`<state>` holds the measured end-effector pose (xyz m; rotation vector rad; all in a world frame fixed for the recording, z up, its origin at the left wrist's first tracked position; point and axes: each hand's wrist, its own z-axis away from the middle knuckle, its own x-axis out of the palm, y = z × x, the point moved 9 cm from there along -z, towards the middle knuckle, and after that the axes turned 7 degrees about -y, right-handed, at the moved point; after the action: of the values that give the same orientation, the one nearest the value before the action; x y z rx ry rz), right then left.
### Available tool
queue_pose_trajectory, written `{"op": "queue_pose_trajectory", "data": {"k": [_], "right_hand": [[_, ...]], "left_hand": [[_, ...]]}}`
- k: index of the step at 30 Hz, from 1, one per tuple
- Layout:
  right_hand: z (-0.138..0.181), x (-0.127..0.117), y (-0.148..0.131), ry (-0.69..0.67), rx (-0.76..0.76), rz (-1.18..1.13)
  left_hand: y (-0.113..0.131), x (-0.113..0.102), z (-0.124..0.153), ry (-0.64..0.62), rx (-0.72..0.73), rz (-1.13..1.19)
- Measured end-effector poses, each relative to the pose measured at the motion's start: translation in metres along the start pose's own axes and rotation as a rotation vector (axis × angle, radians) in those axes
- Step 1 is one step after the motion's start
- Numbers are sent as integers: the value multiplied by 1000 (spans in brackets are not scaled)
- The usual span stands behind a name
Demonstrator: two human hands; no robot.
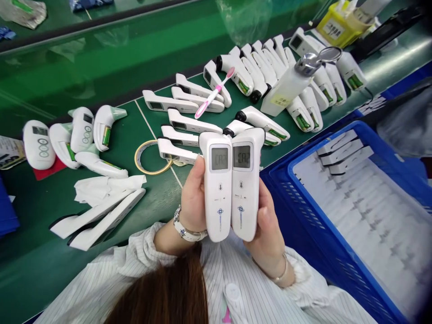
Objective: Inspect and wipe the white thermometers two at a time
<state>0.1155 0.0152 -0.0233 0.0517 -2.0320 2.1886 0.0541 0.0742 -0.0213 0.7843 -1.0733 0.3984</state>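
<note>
Left hand [194, 198] closed round one white handheld thermometer [218, 193], thumb along its outer edge; right hand [270, 231] closed round a second white thermometer [248, 193] in the same way. Both units held upright in front of the striped shirt [168, 288], side by side and touching along their inner edges, displays facing the wearer; dark characters on both screens, not reliably legible. Left wrist carries a white-banded bracelet [189, 233]. Just beyond the held units: a group of white thermometers [182, 120] lying on the green table [158, 193], with a pink-and-white brush [209, 100] resting across some of them. Near the left hand, a tape roll [137, 158] lies flat, partly against the closest unit of that group. Farther left, a white cloth [101, 186] touches a pair of thermometers [114, 218]; behind these, rounded white devices [39, 146], some with green batteries exposed. Beyond the held pair, to the right, a row of open-backed units [239, 72] and a pale bottle [281, 92] with metal top, tilted in view. At far right, a yellow box [334, 28]; beside the right arm, a blue crate [290, 180] containing white thermometers [347, 155] along its far end.
</note>
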Motion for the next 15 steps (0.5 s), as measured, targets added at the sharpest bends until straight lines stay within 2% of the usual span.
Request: {"op": "queue_pose_trajectory", "data": {"k": [3, 6, 10, 15], "right_hand": [[-4, 2, -3, -41, -63, -19], [-8, 1, 0, -63, -70, 6], [-9, -2, 4, -91, -73, 144], [-8, -3, 7, -112, -77, 188]], "left_hand": [[-5, 13, -2, -142, -41, 75], [-7, 1, -4, -68, -33, 5], [4, -13, -7, 53, 113, -174], [7, -10, -7, 42, 150, -171]]}}
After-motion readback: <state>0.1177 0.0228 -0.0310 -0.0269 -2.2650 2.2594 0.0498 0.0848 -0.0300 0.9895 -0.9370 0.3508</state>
